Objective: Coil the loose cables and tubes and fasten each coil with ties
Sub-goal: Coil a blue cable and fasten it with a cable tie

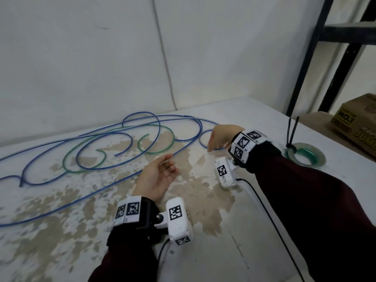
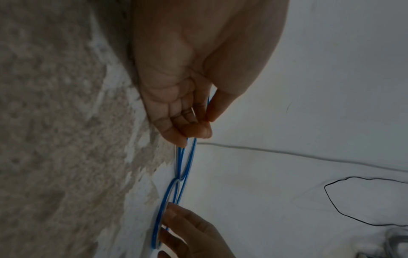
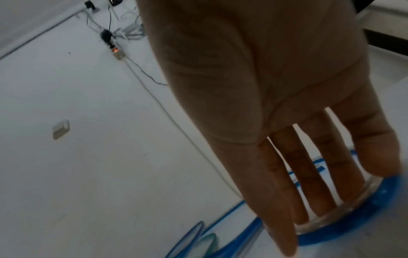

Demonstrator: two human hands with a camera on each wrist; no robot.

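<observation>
blue tube (image 1: 85,137): sprawled in big loose curves over the floor (image 1: 254,210) along the wall, with one long run heading back toward the person. Only a small first loop (image 1: 205,137) had been formed, at the far right end.

left hand (image 1: 156,178): palm up, and from its wrist cam the thumb and fingers were pinching the blue tube, so gripping it, though lightly by the look of it.

right hand (image 1: 220,136): fingers straight and spread, tips pressing down on the small loop to keep it flat. Not curled round anything.

green tube (image 1: 154,139): lay tangled in among the blue curves, crossing them in a few spots.

risk 1: honestly the loop looked springy. If those flat fingers lifted, it'd probably pop open.

risk 2: pulling more blue through could drag the green one along or snag where they cross.

risk 3: a loose pinch might let the tube slip and twist.

finished coil (image 1: 303,157): a greenish one sat near the shelf with a black tie (image 1: 292,131) sticking up.
</observation>
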